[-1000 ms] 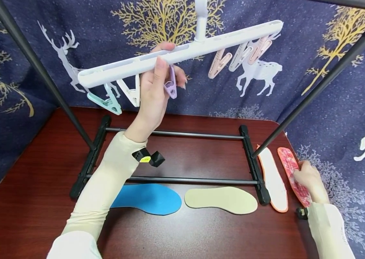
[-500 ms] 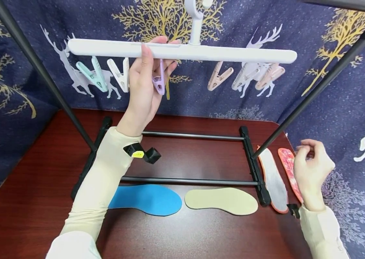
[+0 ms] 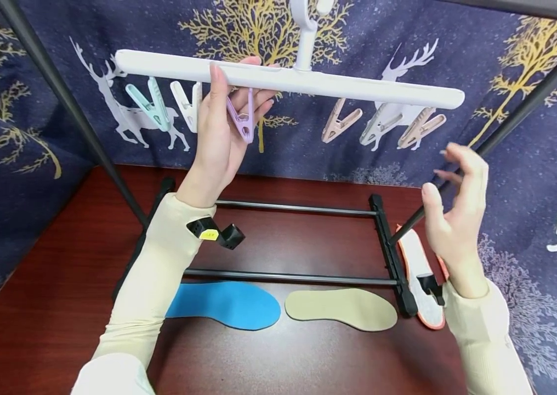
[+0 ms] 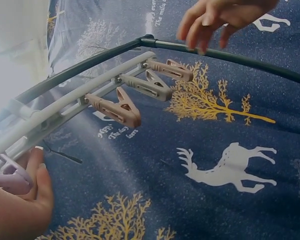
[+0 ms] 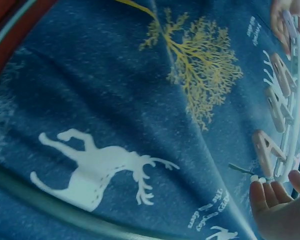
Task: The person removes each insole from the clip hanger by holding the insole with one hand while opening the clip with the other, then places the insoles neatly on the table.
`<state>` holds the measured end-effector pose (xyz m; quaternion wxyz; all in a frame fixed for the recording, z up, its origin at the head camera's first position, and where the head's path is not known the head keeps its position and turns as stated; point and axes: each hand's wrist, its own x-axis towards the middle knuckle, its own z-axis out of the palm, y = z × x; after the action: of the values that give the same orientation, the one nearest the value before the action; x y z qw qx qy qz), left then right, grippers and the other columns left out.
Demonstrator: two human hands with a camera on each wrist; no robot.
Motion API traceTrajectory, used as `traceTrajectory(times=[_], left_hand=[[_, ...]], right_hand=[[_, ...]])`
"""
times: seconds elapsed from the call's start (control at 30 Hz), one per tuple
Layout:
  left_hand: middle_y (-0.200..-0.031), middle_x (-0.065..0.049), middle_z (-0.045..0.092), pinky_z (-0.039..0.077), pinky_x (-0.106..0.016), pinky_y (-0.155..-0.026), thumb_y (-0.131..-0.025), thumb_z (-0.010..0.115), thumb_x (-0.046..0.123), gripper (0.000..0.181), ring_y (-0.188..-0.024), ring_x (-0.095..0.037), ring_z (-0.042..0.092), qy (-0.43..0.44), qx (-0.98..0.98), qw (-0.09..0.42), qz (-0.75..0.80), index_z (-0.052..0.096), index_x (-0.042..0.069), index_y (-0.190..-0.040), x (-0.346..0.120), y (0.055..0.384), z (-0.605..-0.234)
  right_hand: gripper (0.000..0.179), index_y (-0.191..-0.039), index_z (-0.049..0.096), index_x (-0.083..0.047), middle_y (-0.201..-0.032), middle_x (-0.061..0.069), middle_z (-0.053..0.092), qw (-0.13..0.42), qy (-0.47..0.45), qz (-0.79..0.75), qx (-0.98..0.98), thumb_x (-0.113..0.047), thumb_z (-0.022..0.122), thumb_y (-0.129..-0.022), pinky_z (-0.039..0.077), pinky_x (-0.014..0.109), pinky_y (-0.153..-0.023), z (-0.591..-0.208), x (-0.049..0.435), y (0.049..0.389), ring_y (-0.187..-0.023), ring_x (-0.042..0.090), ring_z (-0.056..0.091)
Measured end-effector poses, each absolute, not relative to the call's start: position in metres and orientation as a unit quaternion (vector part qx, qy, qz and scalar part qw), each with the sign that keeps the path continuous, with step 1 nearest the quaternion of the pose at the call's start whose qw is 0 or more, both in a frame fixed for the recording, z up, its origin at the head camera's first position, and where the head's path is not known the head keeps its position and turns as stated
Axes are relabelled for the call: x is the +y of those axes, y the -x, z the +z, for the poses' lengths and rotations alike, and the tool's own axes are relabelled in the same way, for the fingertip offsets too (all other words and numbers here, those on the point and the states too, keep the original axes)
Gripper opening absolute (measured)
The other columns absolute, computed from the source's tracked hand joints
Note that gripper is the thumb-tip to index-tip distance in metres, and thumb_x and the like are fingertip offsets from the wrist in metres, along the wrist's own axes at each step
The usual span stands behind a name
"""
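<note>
My left hand (image 3: pixel 214 137) grips the white bar of a clip hanger (image 3: pixel 357 88), thumb in front and fingers behind, left of its hook stem. A purple clip (image 3: pixel 245 122) dangles in front of those fingers. Further left hang a mint clip (image 3: pixel 154 107) and a white clip (image 3: pixel 186 104). Two pinkish clips (image 3: pixel 339 122) and a grey clip (image 3: pixel 377 126) hang on the right half. Below the bar's right end, my right hand (image 3: pixel 458 225) is raised with fingers spread and slightly bent, holding nothing. In the right wrist view its fingers (image 5: pixel 270 197) appear close to the end clip.
A black rack stands around the hanger, with slanting poles (image 3: pixel 76 115) and low crossbars (image 3: pixel 293 277). On the table lie a blue insole (image 3: pixel 229 305), a beige insole (image 3: pixel 341 309) and an orange-edged white insole (image 3: pixel 414 252). A red insole is mostly hidden behind the right wrist.
My right hand has left the red insole on the table and risen toward the hanger's right end, its fingers spreading. The hanger in my left hand has swung from sloping up rightward to sloping slightly down.
</note>
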<state>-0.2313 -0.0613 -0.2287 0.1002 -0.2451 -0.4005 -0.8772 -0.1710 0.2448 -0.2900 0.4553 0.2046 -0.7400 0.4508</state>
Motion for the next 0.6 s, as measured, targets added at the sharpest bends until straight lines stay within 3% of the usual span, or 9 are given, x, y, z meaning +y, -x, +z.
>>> traceTrajectory(times=[0.17,0.3,0.43,0.53,0.6], left_hand=[[-0.133,-0.024,0.056,0.053,-0.024,-0.08,-0.108,0.01,0.028,0.055,-0.099,-0.018,0.068,0.247,-0.416,0.09,-0.871,0.052,-0.002,-0.129,-0.066,0.229,-0.229],[-0.128,-0.018,0.061,0.051,-0.027,-0.081,-0.107,0.011,0.03,0.056,-0.104,-0.021,0.066,0.253,-0.417,0.063,-0.871,0.05,-0.002,-0.132,-0.069,0.225,-0.229],[-0.136,-0.021,0.054,0.048,-0.029,-0.095,-0.107,0.01,0.029,0.056,-0.119,-0.026,0.059,0.258,-0.487,0.052,-0.833,0.042,-0.001,-0.141,-0.077,0.214,-0.229],[-0.148,-0.019,0.043,0.04,-0.03,-0.11,-0.108,0.019,0.027,0.051,-0.132,-0.027,0.05,0.232,-0.596,0.02,-0.769,0.034,0.0,-0.147,-0.09,0.198,-0.227],[-0.148,-0.018,0.043,0.038,-0.03,-0.112,-0.107,0.027,0.029,0.049,-0.132,-0.026,0.05,0.212,-0.694,-0.005,-0.688,0.036,0.0,-0.147,-0.102,0.184,-0.225]], right_hand=[[0.093,-0.146,0.026,0.006,-0.152,0.008,0.028,0.395,-0.229,0.52,-0.722,-0.052,0.066,-0.086,0.038,0.029,-0.106,-0.277,0.235,0.184,-0.134,0.024,0.038],[0.103,-0.149,0.015,0.007,-0.156,0.008,0.021,0.381,-0.249,0.593,-0.665,-0.046,0.074,-0.083,0.041,0.032,-0.103,-0.27,0.227,0.193,-0.13,0.03,0.04],[0.11,-0.149,0.012,0.007,-0.157,0.008,0.02,0.383,-0.259,0.637,-0.617,-0.041,0.08,-0.077,0.045,0.032,-0.098,-0.265,0.222,0.198,-0.124,0.033,0.045],[0.114,-0.15,0.011,0.007,-0.157,0.009,0.019,0.381,-0.257,0.654,-0.601,-0.039,0.083,-0.075,0.045,0.032,-0.099,-0.262,0.222,0.2,-0.126,0.033,0.046],[0.113,-0.15,0.012,0.007,-0.156,0.011,0.02,0.382,-0.252,0.661,-0.595,-0.038,0.083,-0.074,0.044,0.031,-0.099,-0.261,0.223,0.201,-0.125,0.033,0.047]])
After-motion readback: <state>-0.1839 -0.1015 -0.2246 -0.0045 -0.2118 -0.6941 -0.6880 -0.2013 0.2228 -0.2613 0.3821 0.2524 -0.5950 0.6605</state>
